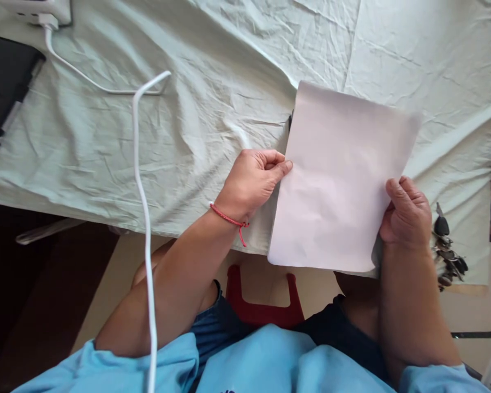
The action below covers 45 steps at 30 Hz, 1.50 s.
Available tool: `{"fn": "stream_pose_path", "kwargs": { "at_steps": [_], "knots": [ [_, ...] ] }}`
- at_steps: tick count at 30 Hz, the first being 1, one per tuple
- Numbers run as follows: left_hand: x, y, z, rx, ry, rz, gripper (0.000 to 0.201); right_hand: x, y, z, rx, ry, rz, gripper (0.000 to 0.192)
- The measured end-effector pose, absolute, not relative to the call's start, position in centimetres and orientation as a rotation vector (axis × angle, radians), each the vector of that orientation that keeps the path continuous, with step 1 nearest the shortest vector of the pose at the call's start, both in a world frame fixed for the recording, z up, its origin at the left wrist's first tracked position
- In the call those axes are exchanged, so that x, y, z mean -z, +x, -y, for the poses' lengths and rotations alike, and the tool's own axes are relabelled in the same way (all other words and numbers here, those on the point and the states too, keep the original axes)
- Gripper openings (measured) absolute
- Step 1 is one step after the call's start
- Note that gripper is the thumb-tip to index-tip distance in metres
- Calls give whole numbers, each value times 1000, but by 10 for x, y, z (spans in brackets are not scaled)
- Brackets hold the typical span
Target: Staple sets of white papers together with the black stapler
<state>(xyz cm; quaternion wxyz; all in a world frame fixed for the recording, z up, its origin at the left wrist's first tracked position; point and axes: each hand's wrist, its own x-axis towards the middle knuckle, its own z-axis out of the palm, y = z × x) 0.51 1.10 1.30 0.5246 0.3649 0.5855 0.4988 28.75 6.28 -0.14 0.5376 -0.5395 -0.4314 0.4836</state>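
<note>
A blank white sheet of paper [335, 180] is held up over the near edge of the cloth-covered table, tilted a little. My left hand [257, 177] pinches its left edge between thumb and fingers, and a red braided string circles that wrist. On the opposite side, my right hand [407, 213] grips the right edge, thumb on top. A sliver of something dark shows past the sheet's upper left edge; the rest of it is hidden beneath the paper.
A pale green wrinkled cloth [213, 71] covers the table. A bunch of keys [448, 251] lies right of my right hand. At the left are a dark flat device [8, 87] and a white power strip [41, 8] with a white cable [141, 191]. Below stands a red stool [265, 311].
</note>
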Motion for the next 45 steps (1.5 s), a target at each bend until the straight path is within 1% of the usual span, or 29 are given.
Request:
{"fn": "stream_pose_path", "kwargs": {
  "at_steps": [3,6,11,18,23,26,31,36,40,45],
  "knots": [
    [-14,9,-13,-1209,810,-1400,18,3,290,-64,-1172,-1319,998,29],
    [-15,10,-13,-1147,787,-1344,18,4,293,-65,-1083,-1354,984,26],
    [-14,9,-11,-1125,904,-1371,20,0,295,-62,-1046,-1368,996,23],
    [-7,10,-9,-1117,861,-1371,34,-2,293,-60,-1036,-1384,998,24],
    [-13,10,-11,-1144,804,-1340,25,0,295,-63,-1017,-1375,979,23],
    [-15,10,-12,-1139,767,-1355,24,1,296,-64,-1006,-1380,986,23],
    [-9,10,-12,-1284,861,-1435,15,1,294,-63,-998,-1374,979,25],
    [-9,11,-11,-1382,950,-1556,11,1,293,-65,-949,-1347,968,24],
    [-12,11,-10,-1414,946,-1592,18,2,294,-66,-913,-1343,966,26],
    [-11,11,-9,-1435,1062,-1550,17,3,296,-67,-898,-1299,963,30]
  ]
}}
